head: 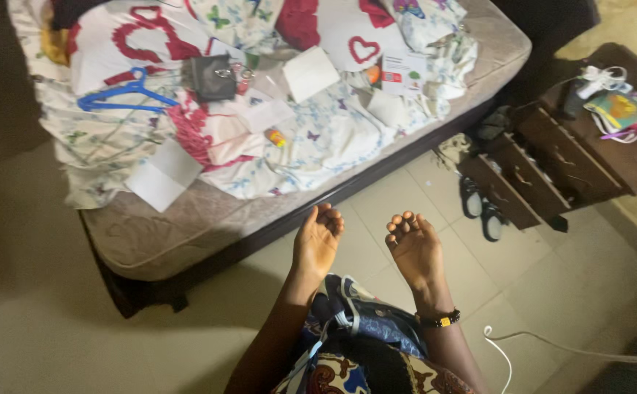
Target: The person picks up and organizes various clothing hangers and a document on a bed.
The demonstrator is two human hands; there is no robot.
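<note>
Tiled floor [399, 197] beside bed [187, 233]: your left hand [317, 241] and right hand [415, 249] hovered empty, palms up, fingers curled; left lay nearer the bed.

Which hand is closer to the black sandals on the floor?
Right. The right hand is held palm up just left of the black sandals; the left hand is farther left, nearer the mattress.

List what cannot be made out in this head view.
- Open wooden drawers: contents lost in shadow.
- Small orange item on the butterfly-print sheet: too small to identify.
- Mattress: far end cut off by the top edge.
- Left hand and right hand: palms up, holding nothing.
</note>
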